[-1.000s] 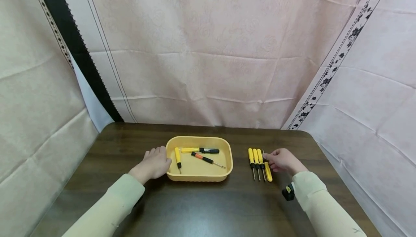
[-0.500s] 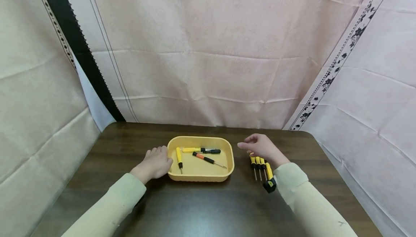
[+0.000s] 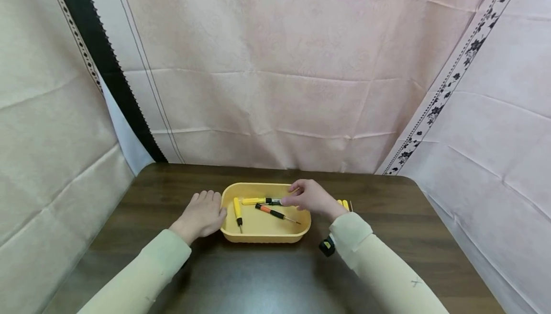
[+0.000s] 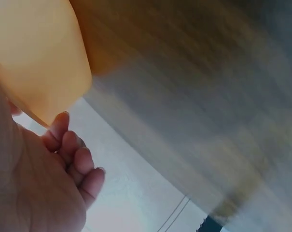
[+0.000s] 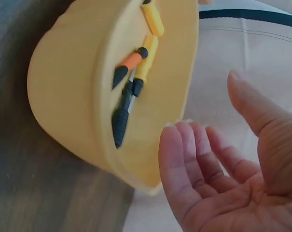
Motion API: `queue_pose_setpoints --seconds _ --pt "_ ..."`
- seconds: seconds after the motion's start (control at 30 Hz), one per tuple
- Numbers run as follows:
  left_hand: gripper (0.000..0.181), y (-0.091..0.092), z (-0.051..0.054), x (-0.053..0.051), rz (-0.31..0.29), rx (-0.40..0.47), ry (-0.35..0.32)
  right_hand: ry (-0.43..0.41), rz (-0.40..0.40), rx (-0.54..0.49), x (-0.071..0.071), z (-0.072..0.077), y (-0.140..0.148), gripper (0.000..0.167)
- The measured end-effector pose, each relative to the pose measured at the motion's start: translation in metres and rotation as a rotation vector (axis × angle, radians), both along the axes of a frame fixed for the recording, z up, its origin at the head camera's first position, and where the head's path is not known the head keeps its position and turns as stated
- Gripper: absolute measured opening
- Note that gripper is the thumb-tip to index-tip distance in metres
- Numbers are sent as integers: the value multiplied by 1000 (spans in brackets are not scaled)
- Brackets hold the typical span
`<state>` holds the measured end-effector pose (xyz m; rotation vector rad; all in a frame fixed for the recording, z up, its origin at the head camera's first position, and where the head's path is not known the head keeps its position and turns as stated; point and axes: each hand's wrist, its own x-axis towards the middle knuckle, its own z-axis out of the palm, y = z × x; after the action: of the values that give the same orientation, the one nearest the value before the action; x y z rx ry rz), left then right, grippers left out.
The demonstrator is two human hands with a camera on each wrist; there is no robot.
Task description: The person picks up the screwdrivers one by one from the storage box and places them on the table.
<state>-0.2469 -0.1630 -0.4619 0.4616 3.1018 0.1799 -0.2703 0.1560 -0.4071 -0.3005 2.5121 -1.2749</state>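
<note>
A yellow plastic tray (image 3: 262, 238) stands on the dark wooden table. My left hand (image 3: 203, 214) grips its left rim, with the thumb over the edge and the fingers outside. Several screwdrivers lie in the tray: a yellow-handled one (image 3: 237, 208) at the left, another yellow-handled one (image 3: 254, 201) along the back, an orange-and-black one (image 3: 269, 210), and a black one (image 5: 120, 126) best seen in the right wrist view. Over the tray's right end, my right hand (image 3: 313, 199) holds nothing, thumb and fingers spread apart. More yellow-handled screwdrivers (image 3: 343, 204) lie right of the tray, mostly hidden by my right arm.
The table (image 3: 258, 275) has rounded far corners. A pale cloth (image 3: 267, 89) hangs behind its far edge, and patterned cloths hang at both sides. A small black object (image 3: 327, 246) is attached at my right wrist.
My right hand has left the screwdrivers on the table and moved left, over the tray. Its arm now covers most of that row. My left hand stays at the rim.
</note>
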Motion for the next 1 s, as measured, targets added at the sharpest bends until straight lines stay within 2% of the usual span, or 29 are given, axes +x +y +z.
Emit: queue_pose_setpoints --seconds 0.1,0.23,0.4,0.5,0.67,1.0 --pt "40 -3 0 -4 -14 -21 13 -14 52 -34 -2 -6 -8 53" --pt "40 -4 -1 -6 -25 -25 17 -24 74 -55 -5 -15 -18 51" --pt "37 -1 -1 -7 -40 -24 5 -26 64 -48 -8 -28 -26 44" --pt "38 1 2 -7 -43 -38 0 -6 38 -7 -10 -34 -30 38" --pt "37 1 3 -6 -23 -45 -1 15 22 45 -10 -39 -37 33" --pt "40 5 1 -6 22 -26 -54 5 23 30 -9 -48 -39 24"
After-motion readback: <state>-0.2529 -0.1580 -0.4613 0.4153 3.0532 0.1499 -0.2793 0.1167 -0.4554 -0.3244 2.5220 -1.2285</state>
